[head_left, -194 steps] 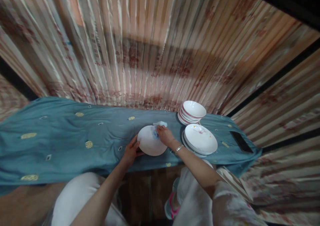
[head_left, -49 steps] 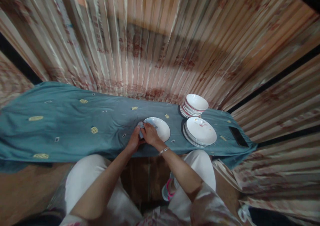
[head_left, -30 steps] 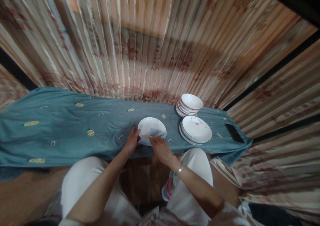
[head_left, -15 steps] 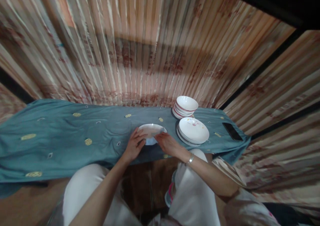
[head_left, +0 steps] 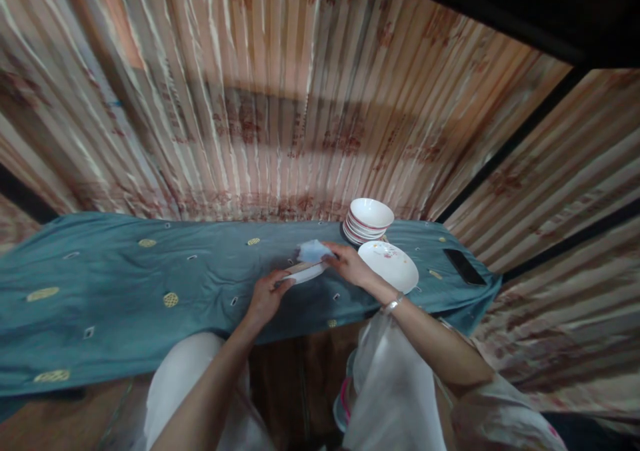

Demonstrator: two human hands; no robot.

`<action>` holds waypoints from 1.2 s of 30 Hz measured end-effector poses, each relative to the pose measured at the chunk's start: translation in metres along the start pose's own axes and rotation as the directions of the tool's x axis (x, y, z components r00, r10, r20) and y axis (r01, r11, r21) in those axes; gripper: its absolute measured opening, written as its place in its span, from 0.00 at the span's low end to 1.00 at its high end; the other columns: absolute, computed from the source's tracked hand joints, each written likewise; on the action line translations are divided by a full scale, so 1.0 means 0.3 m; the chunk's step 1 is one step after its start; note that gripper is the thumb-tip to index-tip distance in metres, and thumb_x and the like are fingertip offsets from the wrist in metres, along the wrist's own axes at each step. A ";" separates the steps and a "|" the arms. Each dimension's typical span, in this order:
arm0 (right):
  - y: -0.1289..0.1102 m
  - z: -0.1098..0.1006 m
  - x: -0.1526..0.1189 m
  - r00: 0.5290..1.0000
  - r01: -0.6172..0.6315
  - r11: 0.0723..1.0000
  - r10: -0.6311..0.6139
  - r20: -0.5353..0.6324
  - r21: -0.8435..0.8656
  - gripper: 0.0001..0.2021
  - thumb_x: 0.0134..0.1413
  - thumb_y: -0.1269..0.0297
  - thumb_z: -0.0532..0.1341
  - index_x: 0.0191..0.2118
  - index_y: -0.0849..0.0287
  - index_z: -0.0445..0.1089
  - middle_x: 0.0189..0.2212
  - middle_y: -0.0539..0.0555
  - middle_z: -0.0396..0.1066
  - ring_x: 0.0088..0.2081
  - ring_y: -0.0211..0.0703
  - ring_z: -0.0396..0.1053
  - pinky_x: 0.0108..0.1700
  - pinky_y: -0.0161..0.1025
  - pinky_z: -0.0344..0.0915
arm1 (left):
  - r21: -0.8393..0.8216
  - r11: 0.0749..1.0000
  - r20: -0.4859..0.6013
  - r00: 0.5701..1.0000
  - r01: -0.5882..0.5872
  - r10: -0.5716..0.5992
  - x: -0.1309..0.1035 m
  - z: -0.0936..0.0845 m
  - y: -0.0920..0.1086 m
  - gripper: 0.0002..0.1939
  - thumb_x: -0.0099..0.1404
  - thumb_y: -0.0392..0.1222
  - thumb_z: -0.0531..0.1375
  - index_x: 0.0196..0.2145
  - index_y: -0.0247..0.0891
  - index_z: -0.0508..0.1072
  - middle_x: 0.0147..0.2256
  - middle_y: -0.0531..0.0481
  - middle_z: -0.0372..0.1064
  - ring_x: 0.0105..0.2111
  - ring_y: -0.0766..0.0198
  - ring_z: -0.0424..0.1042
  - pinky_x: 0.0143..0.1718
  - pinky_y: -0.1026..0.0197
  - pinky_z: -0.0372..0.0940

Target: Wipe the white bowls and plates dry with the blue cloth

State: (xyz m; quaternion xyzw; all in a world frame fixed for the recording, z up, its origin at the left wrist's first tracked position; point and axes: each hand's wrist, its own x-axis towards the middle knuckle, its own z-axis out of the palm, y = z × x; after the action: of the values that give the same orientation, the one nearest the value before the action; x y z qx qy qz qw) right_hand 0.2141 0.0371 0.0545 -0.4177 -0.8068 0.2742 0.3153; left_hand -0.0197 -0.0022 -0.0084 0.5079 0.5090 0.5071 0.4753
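Observation:
A white plate (head_left: 309, 275) is tilted over the cloth-covered table, seen nearly edge-on. My left hand (head_left: 267, 296) grips its left rim, thumb on the near side. A pale blue cloth (head_left: 313, 251) lies against the plate's upper right edge, pinched in my right hand (head_left: 347, 263). To the right of that hand rest white plates with a floral print (head_left: 389, 266), partly hidden by my right forearm. Behind them stands a stack of white bowls (head_left: 371, 216) with red rims.
A teal patterned tablecloth (head_left: 200, 271) covers the long table. A black phone (head_left: 465, 266) lies near its right end. Pleated curtains (head_left: 280, 138) hang behind and to the right, with dark frame bars. My knees are below the front edge.
The plate has gone from lying nearly flat to tilted and raised. My right hand has moved up and right with the cloth, which now shows above the plate's edge.

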 end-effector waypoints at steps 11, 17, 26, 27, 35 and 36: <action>0.045 -0.118 0.065 0.883 0.028 0.998 0.000 -0.470 0.053 0.20 0.60 0.50 0.58 0.46 0.58 0.78 0.40 0.56 0.81 0.45 0.53 0.74 0.54 0.51 0.68 | -0.475 0.880 -0.195 0.972 0.026 -0.134 0.006 -0.036 0.008 0.26 0.36 0.62 0.76 0.25 0.40 0.79 0.22 0.52 0.74 0.25 0.61 0.69 0.30 0.61 0.63; 0.013 0.101 0.089 0.923 0.099 0.964 -0.182 -0.340 -0.247 0.24 0.65 0.67 0.48 0.63 0.64 0.67 0.63 0.68 0.66 0.66 0.55 0.62 0.67 0.56 0.59 | -0.564 0.825 -0.195 0.964 0.043 -0.183 0.008 -0.016 -0.015 0.26 0.35 0.58 0.77 0.27 0.37 0.79 0.24 0.50 0.76 0.26 0.61 0.72 0.32 0.61 0.65; -0.127 0.390 0.070 0.903 0.153 0.904 -0.291 -0.315 -0.399 0.26 0.70 0.56 0.53 0.68 0.61 0.57 0.64 0.65 0.63 0.67 0.53 0.57 0.68 0.54 0.56 | -0.625 0.777 -0.193 0.979 -0.072 -0.065 0.021 -0.012 -0.043 0.17 0.46 0.52 0.72 0.28 0.37 0.79 0.29 0.48 0.77 0.37 0.54 0.75 0.47 0.54 0.67; -0.138 0.391 0.086 0.902 0.112 0.905 -0.265 -0.340 -0.409 0.25 0.71 0.57 0.52 0.68 0.60 0.59 0.62 0.64 0.65 0.65 0.52 0.59 0.67 0.54 0.56 | -0.625 0.778 -0.193 0.979 -0.066 -0.072 0.021 -0.012 -0.050 0.16 0.47 0.52 0.71 0.28 0.37 0.78 0.29 0.48 0.76 0.37 0.55 0.74 0.47 0.54 0.67; -0.166 0.415 0.181 0.941 0.099 0.787 -0.273 -0.200 -0.609 0.12 0.69 0.60 0.57 0.51 0.60 0.72 0.55 0.62 0.71 0.59 0.52 0.63 0.65 0.54 0.52 | -0.572 0.818 -0.209 0.975 -0.058 -0.078 0.014 -0.012 -0.084 0.11 0.50 0.48 0.67 0.28 0.38 0.76 0.29 0.49 0.74 0.35 0.57 0.72 0.43 0.54 0.68; -0.166 0.408 0.187 0.943 0.099 0.786 -0.269 -0.194 -0.610 0.11 0.69 0.61 0.57 0.49 0.60 0.73 0.53 0.62 0.73 0.57 0.52 0.64 0.64 0.53 0.53 | -0.554 0.831 -0.211 0.975 -0.059 -0.071 0.015 -0.013 -0.081 0.10 0.50 0.47 0.66 0.28 0.38 0.76 0.30 0.49 0.75 0.36 0.56 0.72 0.43 0.55 0.68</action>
State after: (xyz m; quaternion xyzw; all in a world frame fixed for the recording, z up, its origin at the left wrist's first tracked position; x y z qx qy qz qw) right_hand 0.0734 0.0378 0.0258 -0.4469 -0.8381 -0.0832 0.3017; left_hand -0.0247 0.0029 -0.0325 0.2859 0.3909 0.6854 0.5438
